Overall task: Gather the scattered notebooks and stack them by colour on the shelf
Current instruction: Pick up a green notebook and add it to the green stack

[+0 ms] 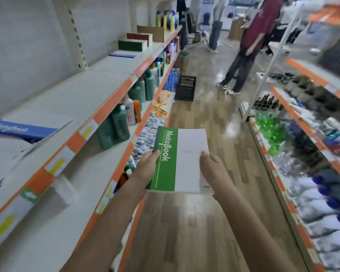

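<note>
- Green notebook (182, 160): held in the lower centre of the frame, above the wooden floor (210, 122) of the aisle. The cover is green along its left strip, printed "NoteBook", and white on the remainder.
- Left hand (148, 165): grip closed on the left edge of the green notebook, thumb on top of the green strip, fingers hidden below the cover.
- Right hand (212, 167): grip closed on the right edge of the green notebook, thumb lying on the white area, fingers hidden below.
- Top shelf (90, 85): runs along the left side of the frame, with an orange front edge carrying white and yellow labels.
- Blue notebook (22, 130): lies flat on the top shelf at the left of the frame, partly over white covers.
- Second blue notebook (124, 54): lies flat on the same shelf in the upper centre-left.
- Green stack (132, 45): stands just behind the second blue notebook on the top shelf.
- Red stack (139, 37): stands just behind the green stack, beside a cardboard box (152, 33).
- Lower shelves, left of centre: hold green bottles (116, 126) and other containers, blurred.
- Black crate (185, 88): stands on the floor at the centre of the frame.
- Two people (249, 44) stand in the upper right of centre.
- Right shelving (302, 118): heavily blurred; its goods cannot be identified.
</note>
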